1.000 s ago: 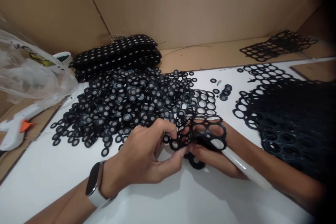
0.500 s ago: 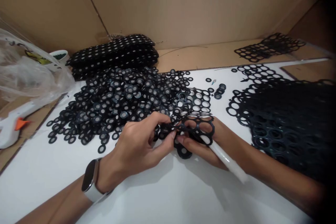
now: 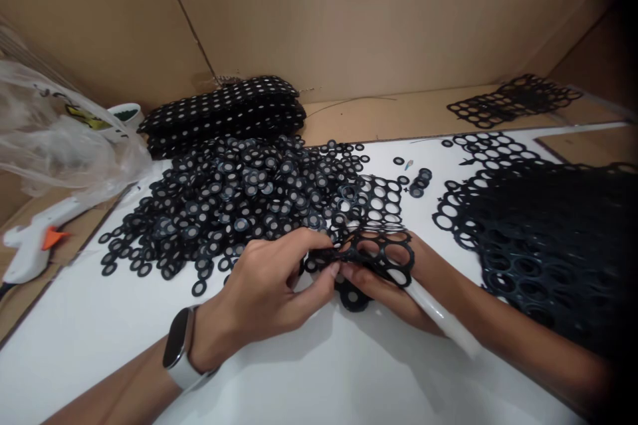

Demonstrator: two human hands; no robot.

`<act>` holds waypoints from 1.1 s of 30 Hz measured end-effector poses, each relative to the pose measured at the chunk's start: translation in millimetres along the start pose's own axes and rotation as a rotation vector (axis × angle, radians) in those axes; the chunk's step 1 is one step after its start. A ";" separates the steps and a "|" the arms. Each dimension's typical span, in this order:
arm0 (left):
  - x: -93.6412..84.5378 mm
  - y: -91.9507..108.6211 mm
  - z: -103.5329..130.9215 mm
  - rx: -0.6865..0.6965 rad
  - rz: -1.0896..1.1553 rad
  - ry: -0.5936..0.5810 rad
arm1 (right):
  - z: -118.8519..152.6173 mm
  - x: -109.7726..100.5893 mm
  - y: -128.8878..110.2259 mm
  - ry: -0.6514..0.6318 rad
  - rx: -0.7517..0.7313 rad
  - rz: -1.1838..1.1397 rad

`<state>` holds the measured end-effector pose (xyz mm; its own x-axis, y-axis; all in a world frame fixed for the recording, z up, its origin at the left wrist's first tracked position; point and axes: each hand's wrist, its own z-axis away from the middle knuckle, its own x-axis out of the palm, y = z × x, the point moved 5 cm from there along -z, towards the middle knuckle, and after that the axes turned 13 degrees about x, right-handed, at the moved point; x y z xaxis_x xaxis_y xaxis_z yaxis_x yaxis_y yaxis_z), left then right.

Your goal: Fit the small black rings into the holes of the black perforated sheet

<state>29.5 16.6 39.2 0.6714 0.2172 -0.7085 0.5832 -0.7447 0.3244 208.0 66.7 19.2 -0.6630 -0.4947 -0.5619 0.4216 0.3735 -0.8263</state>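
My left hand (image 3: 269,285) is closed in a pinch at the near left edge of a black sheet full of round holes (image 3: 383,251). Right beside it, my right hand (image 3: 386,292) grips the same sheet from below, its thumb close to the left fingertips. A white stick-like piece (image 3: 443,320) juts out from under the right hand toward the lower right; what its other end is like is hidden. Black washer-like rings with pale centres (image 3: 353,297) hang or lie just below the fingers. The exact pinch point is partly covered by the fingers.
A large heap of small black rings (image 3: 239,192) spreads behind my left hand. Behind it lies a stack of dotted black sheets (image 3: 224,106). Holed black sheets (image 3: 543,239) pile up at right. A white glue gun (image 3: 30,252) and clear plastic bag (image 3: 114,153) are at left.
The whole view has shifted slightly, so things appear a little lower and to the right. Both hands keep the same hold on the holed sheet, with only slight finger movement.
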 end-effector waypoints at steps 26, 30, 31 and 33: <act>0.2 -3.2 2.7 -0.001 0.033 -0.012 | -4.8 0.2 -3.0 0.002 -0.005 -0.035; -1.0 -2.1 2.3 0.000 0.037 -0.011 | -4.0 -0.2 -2.0 0.014 0.015 -0.032; -1.1 -1.8 1.9 -0.001 0.038 -0.010 | -3.8 0.0 -1.1 0.017 0.015 -0.029; -0.7 -2.0 1.1 -0.001 0.044 -0.010 | -3.8 1.1 1.1 0.026 0.006 -0.023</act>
<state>27.3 17.3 38.4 0.6919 0.1785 -0.6996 0.5541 -0.7525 0.3560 205.4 69.5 17.8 -0.6887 -0.4824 -0.5414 0.4098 0.3570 -0.8394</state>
